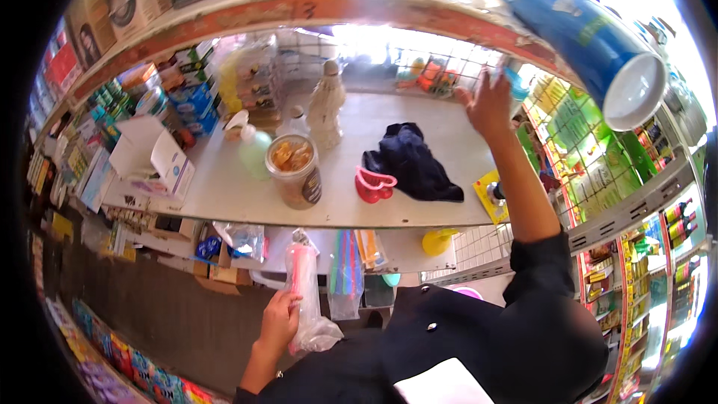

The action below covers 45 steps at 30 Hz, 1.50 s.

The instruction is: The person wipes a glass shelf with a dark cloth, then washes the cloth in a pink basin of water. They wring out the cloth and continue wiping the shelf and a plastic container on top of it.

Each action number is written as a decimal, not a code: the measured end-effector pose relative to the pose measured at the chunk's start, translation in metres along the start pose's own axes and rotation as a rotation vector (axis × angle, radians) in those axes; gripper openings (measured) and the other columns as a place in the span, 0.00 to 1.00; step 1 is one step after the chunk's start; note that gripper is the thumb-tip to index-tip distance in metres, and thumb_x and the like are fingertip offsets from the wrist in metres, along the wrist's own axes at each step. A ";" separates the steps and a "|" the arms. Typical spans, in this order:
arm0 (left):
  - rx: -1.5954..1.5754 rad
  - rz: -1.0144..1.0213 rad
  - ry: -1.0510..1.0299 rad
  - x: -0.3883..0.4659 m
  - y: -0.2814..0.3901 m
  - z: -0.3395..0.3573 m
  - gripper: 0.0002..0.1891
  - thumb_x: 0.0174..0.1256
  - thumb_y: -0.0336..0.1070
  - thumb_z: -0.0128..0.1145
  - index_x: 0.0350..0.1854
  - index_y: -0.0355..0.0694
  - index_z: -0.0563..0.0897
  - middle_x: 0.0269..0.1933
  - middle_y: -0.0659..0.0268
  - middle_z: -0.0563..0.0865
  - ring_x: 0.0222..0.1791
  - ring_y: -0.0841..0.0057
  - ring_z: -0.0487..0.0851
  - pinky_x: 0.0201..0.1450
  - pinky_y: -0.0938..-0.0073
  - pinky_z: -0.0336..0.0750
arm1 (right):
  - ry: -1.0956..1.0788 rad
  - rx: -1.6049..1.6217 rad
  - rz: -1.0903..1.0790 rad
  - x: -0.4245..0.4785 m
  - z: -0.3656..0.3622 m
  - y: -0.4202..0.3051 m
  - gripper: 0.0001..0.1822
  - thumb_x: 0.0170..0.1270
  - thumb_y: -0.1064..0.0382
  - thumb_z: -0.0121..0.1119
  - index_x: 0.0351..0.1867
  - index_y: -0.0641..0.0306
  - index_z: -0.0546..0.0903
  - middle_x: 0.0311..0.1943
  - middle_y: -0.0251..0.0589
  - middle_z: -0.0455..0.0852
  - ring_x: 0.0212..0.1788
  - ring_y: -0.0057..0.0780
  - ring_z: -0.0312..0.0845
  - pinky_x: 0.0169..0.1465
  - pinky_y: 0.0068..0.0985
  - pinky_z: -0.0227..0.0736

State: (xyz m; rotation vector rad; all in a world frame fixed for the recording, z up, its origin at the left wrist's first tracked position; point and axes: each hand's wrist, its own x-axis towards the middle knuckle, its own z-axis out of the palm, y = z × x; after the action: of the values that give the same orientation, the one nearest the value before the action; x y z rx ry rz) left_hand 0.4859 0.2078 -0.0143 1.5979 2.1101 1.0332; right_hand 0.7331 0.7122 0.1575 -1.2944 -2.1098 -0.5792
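Observation:
My left hand (279, 317) grips a clear plastic bag (305, 297) with something pink inside, below the shelf edge. With fingers spread, my right hand (489, 102) is raised over the right end of the white shelf (235, 210), close to a light-blue item (517, 84) at the wire grid; no hold on it is plain. A dark cloth (418, 165) lies on the shelf beside a pink plastic item (374, 184). Left of these stand a clear jar (294, 171) with orange-brown contents, a pale green pump bottle (255, 151) and a textured cream bottle (328, 106).
An upper shelf with a red edge (252, 15) crosses above, bearing a blue cylinder (589, 39) at right. An opened white carton (151, 160) sits at left. Packs of coloured straws (346, 269) hang below. A yellow card (491, 196) lies near my right forearm.

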 end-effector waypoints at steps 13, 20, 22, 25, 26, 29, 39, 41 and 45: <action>0.002 0.102 -0.014 0.022 0.009 -0.069 0.10 0.59 0.22 0.57 0.43 0.38 0.82 0.44 0.55 0.84 0.47 0.54 0.81 0.50 0.61 0.76 | -0.403 0.217 -0.227 -0.113 -0.019 -0.076 0.27 0.61 0.63 0.56 0.64 0.60 0.75 0.62 0.63 0.72 0.57 0.61 0.71 0.64 0.42 0.66; 0.047 0.188 -0.102 0.018 0.022 -0.122 0.09 0.59 0.21 0.59 0.41 0.39 0.82 0.41 0.58 0.84 0.42 0.58 0.80 0.46 0.65 0.75 | -0.321 1.195 -0.117 -0.155 -0.127 -0.129 0.13 0.64 0.74 0.55 0.50 0.66 0.81 0.45 0.47 0.85 0.39 0.33 0.81 0.43 0.23 0.76; 0.054 0.222 -0.130 0.025 0.030 -0.132 0.08 0.60 0.22 0.59 0.39 0.38 0.82 0.39 0.59 0.84 0.41 0.58 0.81 0.45 0.65 0.75 | -0.502 1.280 -0.241 -0.192 -0.141 -0.142 0.12 0.64 0.70 0.61 0.48 0.65 0.82 0.34 0.42 0.87 0.34 0.25 0.81 0.41 0.23 0.76; 0.070 0.315 -0.152 0.024 0.051 -0.149 0.07 0.59 0.22 0.59 0.38 0.39 0.83 0.36 0.59 0.84 0.40 0.59 0.81 0.44 0.65 0.75 | -0.990 1.235 -0.163 -0.241 -0.121 -0.151 0.25 0.63 0.50 0.68 0.52 0.68 0.81 0.40 0.50 0.88 0.42 0.41 0.87 0.47 0.34 0.80; 0.068 0.349 -0.183 0.022 0.058 -0.159 0.07 0.58 0.22 0.60 0.36 0.39 0.84 0.35 0.59 0.84 0.38 0.59 0.81 0.42 0.65 0.75 | -1.124 1.150 -0.159 -0.256 -0.109 -0.153 0.37 0.60 0.44 0.69 0.60 0.72 0.75 0.48 0.58 0.86 0.50 0.47 0.84 0.53 0.37 0.78; 0.017 0.414 -0.242 0.020 0.095 -0.185 0.09 0.51 0.21 0.63 0.32 0.42 0.85 0.34 0.60 0.85 0.36 0.60 0.82 0.38 0.65 0.75 | -1.134 1.281 -0.132 -0.314 -0.077 -0.168 0.56 0.56 0.41 0.72 0.74 0.73 0.53 0.70 0.63 0.64 0.72 0.47 0.61 0.73 0.38 0.59; -0.348 0.710 -0.229 0.078 0.146 -0.130 0.10 0.50 0.18 0.62 0.29 0.43 0.84 0.39 0.59 0.86 0.35 0.62 0.83 0.41 0.68 0.76 | -0.721 2.583 0.590 -0.340 -0.114 -0.116 0.35 0.58 0.66 0.71 0.66 0.68 0.69 0.61 0.42 0.78 0.64 0.35 0.72 0.67 0.34 0.66; -0.335 0.625 -0.229 0.095 0.167 -0.103 0.08 0.52 0.20 0.62 0.30 0.41 0.84 0.42 0.57 0.86 0.40 0.61 0.82 0.46 0.68 0.75 | -0.579 2.312 0.718 -0.357 -0.126 -0.077 0.26 0.60 0.67 0.68 0.61 0.68 0.76 0.56 0.42 0.81 0.60 0.34 0.76 0.63 0.31 0.70; -0.321 0.601 -0.106 0.134 0.191 -0.040 0.05 0.57 0.24 0.60 0.36 0.37 0.82 0.48 0.54 0.84 0.53 0.59 0.79 0.57 0.66 0.72 | -0.343 1.535 0.749 -0.382 -0.195 0.013 0.19 0.61 0.72 0.66 0.55 0.69 0.81 0.50 0.39 0.85 0.53 0.29 0.80 0.56 0.28 0.75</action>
State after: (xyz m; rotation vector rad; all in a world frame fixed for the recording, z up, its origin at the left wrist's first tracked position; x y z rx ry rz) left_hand 0.5519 0.3406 0.1703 2.0989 1.3230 1.3399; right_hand 0.9298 0.3492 0.0408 -0.9998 -1.3276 1.3839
